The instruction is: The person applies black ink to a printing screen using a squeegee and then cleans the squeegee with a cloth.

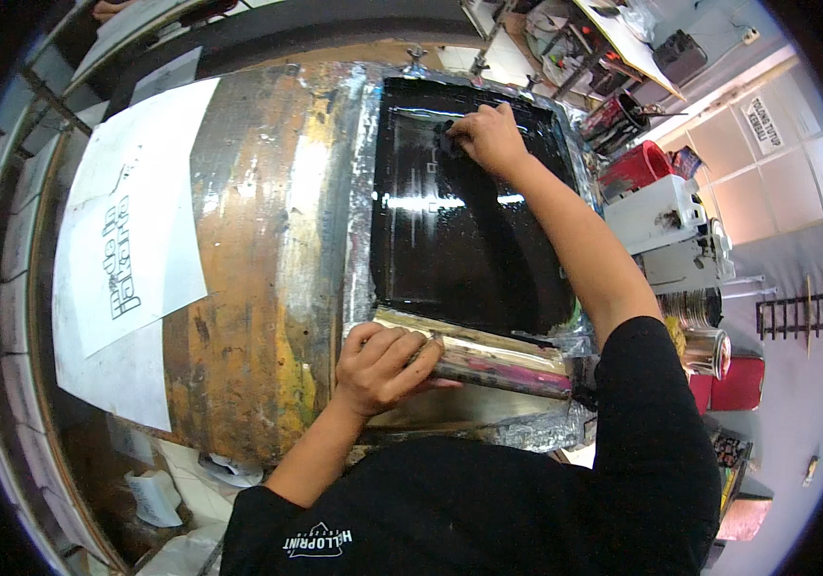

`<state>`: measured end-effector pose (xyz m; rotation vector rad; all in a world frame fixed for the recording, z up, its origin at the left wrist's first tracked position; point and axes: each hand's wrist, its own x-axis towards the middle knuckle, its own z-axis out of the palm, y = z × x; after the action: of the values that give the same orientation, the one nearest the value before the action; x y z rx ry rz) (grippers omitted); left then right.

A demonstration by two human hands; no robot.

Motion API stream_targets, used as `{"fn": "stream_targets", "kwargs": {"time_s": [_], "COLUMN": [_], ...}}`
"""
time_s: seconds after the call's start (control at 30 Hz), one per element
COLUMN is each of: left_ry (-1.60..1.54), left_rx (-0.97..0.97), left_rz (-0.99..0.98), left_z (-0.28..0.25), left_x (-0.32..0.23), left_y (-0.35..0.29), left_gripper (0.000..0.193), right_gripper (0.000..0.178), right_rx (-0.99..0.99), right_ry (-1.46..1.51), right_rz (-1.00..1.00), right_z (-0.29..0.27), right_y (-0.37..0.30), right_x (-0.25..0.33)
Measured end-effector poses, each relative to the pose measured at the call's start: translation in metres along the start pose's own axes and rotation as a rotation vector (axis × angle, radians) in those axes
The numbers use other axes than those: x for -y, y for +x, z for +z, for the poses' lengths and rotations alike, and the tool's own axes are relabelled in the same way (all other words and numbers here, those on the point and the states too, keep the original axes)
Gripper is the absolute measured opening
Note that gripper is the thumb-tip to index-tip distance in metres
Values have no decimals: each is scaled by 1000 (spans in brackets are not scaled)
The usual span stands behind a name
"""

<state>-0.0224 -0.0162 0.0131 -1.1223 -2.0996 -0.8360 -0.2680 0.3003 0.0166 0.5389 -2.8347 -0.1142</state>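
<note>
A screen-printing frame (pixel 363 192) with paint-smeared edges lies in front of me. Wet, glossy black ink covers its mesh (pixel 474 250). My right hand (pixel 493 142) reaches to the far part of the mesh, its fingers pinched on a small dark wad (pixel 446 142) whose kind is unclear against the ink. Across the near end of the frame lies a long, stained squeegee (pixel 502 365). My left hand (pixel 385 367) is closed around its left end, fingers curled over the top and thumb below.
White printed sheets (pixel 133 230) lie on the stained wooden table (pixel 238 240), left of the frame. Paint cans (pixel 618 123), a red bucket (pixel 640 168), white jugs (pixel 656 213) and a shiny tin (pixel 707 351) stand close along the right. Shelving (pixel 18 307) runs down the far left.
</note>
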Motion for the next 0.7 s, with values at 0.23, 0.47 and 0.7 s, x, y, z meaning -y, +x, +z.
{"fn": "stream_targets", "kwargs": {"time_s": [0.23,0.47,0.7], "left_ry": [7,-4,-15], "left_rx": [-16,-56,-58], "left_rz": [-39,-33,-7], "left_z": [3,3,4], "left_x": [1,-2,1], "left_y": [-5,-7,-13], "left_gripper": [34,35,28], "right_gripper": [34,32,18], "right_rx": [187,109,-89], "right_ry": [318,321,170], "right_rz": [-431,-523,-236], "right_z": [-46,-49,-5], "right_y": [-71,-84,49], "right_x": [82,111,76]}}
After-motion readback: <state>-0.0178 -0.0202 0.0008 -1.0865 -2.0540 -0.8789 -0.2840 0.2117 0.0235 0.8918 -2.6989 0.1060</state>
